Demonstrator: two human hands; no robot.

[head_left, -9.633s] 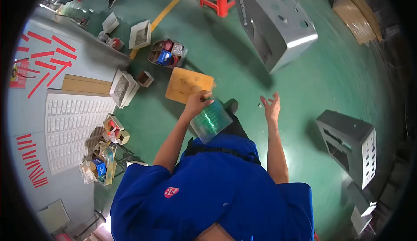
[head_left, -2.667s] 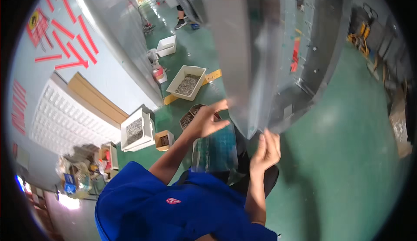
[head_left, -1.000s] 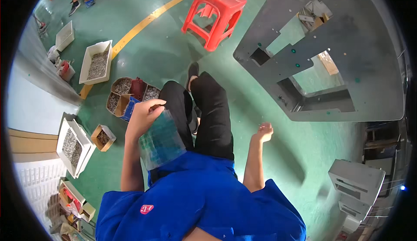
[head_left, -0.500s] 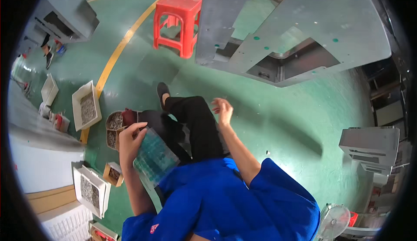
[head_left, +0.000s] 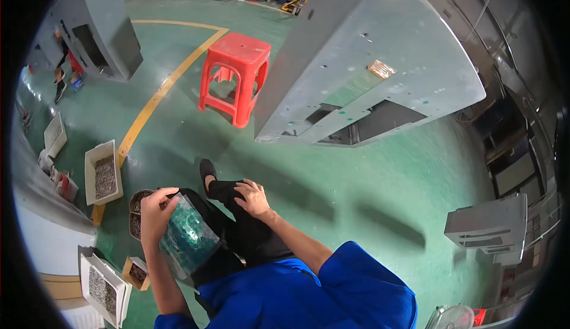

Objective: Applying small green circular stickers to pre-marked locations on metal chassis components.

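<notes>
My left hand (head_left: 155,209) grips the top of a clear plastic bag of small green parts (head_left: 189,240), held against my left thigh. My right hand (head_left: 254,198) rests on my black trouser leg near the knee, its fingers spread and holding nothing. My black shoe (head_left: 207,169) points out over the green floor. A large grey sheet-metal cabinet (head_left: 368,68) with cut-outs stands in front of me, tilted in the view.
A red plastic stool (head_left: 234,75) stands beside the cabinet, next to a yellow floor line (head_left: 160,94). White trays of small metal parts (head_left: 102,177) and small boxes (head_left: 138,272) lie at my left. More grey cabinets (head_left: 490,228) stand at right and far left.
My view has swung, so the cabinet and stool now sit higher and larger. My right hand came down from the air onto my knee. The left hand still holds the bag.
</notes>
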